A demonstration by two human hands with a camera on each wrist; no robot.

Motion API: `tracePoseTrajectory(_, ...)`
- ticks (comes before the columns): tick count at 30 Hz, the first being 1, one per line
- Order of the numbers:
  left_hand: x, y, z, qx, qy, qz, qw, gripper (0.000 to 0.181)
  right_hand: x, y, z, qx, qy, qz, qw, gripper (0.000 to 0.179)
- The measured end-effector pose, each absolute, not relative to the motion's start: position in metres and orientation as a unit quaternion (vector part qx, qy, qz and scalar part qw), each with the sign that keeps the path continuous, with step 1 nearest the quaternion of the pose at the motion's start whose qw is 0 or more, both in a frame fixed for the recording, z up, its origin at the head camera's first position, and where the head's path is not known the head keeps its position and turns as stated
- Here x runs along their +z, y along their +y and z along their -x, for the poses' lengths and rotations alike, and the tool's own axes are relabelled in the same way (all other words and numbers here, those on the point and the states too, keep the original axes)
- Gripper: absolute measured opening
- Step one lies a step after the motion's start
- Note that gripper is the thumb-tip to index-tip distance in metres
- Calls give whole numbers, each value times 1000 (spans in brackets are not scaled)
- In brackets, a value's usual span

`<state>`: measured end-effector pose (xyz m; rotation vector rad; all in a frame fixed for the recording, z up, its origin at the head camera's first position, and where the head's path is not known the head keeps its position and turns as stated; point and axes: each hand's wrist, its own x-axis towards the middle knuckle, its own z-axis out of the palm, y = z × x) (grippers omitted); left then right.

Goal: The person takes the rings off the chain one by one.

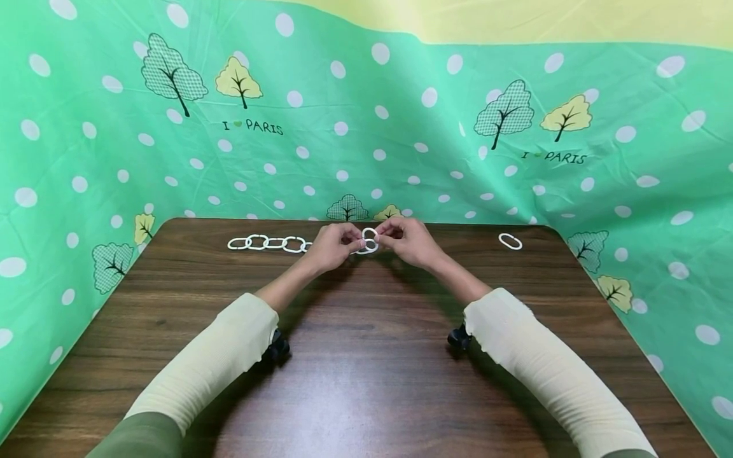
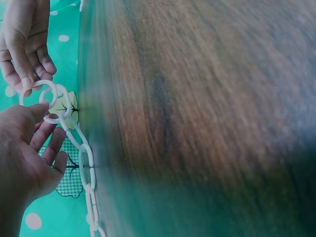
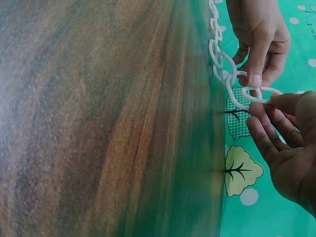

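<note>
A white plastic chain (image 1: 266, 242) of several open-gapped oval links lies along the far edge of the table, its right end raised between the hands. My left hand (image 1: 334, 246) pinches the end link (image 2: 66, 101) of this chain between thumb and fingers. With thumb and forefinger my right hand (image 1: 409, 240) pinches another white link (image 3: 264, 89). That link crosses the chain's end link close by the left fingertips. Parts of the chain are hidden behind the left hand in the head view.
One loose white link (image 1: 520, 244) lies near the far right corner of the brown wooden table (image 1: 355, 356). Behind the far edge hangs a green dotted cloth (image 1: 321, 108) with printed trees. Dark wrist-camera mounts (image 1: 279, 346) show beneath the sleeves.
</note>
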<state>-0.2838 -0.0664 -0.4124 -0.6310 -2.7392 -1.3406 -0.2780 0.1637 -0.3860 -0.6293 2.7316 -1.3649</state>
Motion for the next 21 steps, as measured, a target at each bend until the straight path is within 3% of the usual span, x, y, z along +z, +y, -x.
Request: tracePoseTrajectory(21, -409, -65, 283, -430, -877, 212, 35, 9, -384, 165, 277, -442, 866, 231, 33, 20)
